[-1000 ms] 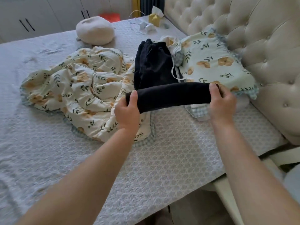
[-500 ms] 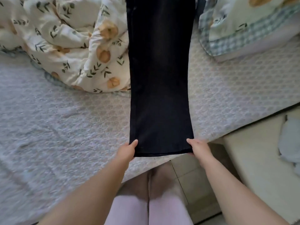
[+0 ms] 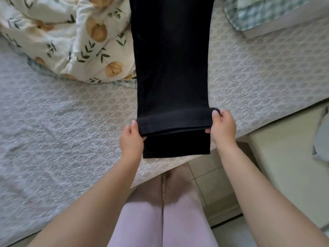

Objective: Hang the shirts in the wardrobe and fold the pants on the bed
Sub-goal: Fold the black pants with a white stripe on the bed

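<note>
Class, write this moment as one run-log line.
black pants: lengthwise on bed, fold near hem | left hand: grips fold | right hand: grips fold

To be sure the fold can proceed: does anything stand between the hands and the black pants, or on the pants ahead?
Nothing stands between them: the left hand and right hand grip the black pants at the fold. The cloth ahead is bare; only the floral quilt lies along its left edge, farther up the bed.
</note>
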Tool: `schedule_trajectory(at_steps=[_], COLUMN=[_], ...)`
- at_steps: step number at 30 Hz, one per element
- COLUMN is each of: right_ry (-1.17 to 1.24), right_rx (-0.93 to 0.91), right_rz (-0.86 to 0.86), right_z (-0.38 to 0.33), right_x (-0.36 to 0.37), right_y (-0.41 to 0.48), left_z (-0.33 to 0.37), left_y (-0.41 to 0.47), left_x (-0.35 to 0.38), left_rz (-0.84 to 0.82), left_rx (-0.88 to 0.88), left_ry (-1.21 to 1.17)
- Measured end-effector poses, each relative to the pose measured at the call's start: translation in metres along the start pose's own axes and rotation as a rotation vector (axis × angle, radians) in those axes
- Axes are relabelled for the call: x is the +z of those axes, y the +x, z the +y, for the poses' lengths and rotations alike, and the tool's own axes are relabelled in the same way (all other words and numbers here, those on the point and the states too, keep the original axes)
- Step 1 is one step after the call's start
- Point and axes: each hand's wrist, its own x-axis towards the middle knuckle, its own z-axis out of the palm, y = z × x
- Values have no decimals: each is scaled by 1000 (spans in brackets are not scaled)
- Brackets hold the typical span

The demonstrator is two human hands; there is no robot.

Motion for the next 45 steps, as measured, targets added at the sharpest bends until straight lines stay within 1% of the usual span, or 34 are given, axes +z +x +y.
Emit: schedule_trajectory(at_steps=[1,2,3,4,5,7,8,9,12,15,19,21,23,25,27,29,32,33,36,39,40,41,42,43,44,45], right_ry=[49,48,21,-27,-98,-318,-416,-458,-468,-459,-448,-491,-557,-571,-523,-416,-218,-210,-423,-442,-468,-560,-691,-794,-839,-869], right_rx=[-111,-227,-296,-286,-194,110,213,259,238,198,122,171,259,278,214,160,207,214,164,118,85,-3,-157,-370,-592,-770], right_rz=[81,160,204,196,134,-42,-91,-98,-47,-40,-56,-59,-79,-93,-93,-62,30,30,-10,23,55,93,113,92,18,-106], right_z=[-8,-13,-10,2,17,60,80,95,112,112,102,99,97,94,85,73,54,50,42,40,41,43,45,48,53,60], right_x=[-1,-2,-2,0,4,10,11,11,12,15,19,20,21,23,26,32,40,41,42,45,45,43,41,39,36,33], right_y=[-1,-2,-4,-5,-7,-9,-10,-10,-8,-10,-11,-7,-5,-2,5,18,47,57,81,86,83,78,70,63,54,44], left_z=[7,8,4,-7,-21,-55,-70,-80,-87,-89,-86,-86,-82,-73,-56,-39,-15,-7,8,4,2,-3,-7,-12,-18,-27], left_y=[2,3,3,4,3,5,8,11,20,16,6,3,4,15,31,50,84,95,120,124,122,118,113,106,98,89], left_x=[-2,-3,-3,-2,1,6,6,7,10,9,2,1,2,6,14,25,41,47,53,52,52,49,45,39,32,27], left_rz=[52,103,136,149,115,-39,-106,-138,-115,-91,44,12,-59,-81,-76,-56,-12,-12,-5,59,72,91,110,107,50,-64], left_rx=[108,241,327,333,249,-48,-151,-195,-167,-142,-85,-77,-127,-98,-32,-32,-21,7,84,70,77,119,222,386,588,790], left_ry=[-23,21,92,171,248,464,586,664,723,740,679,728,808,837,749,593,512,520,595,602,601,623,689,778,867,957])
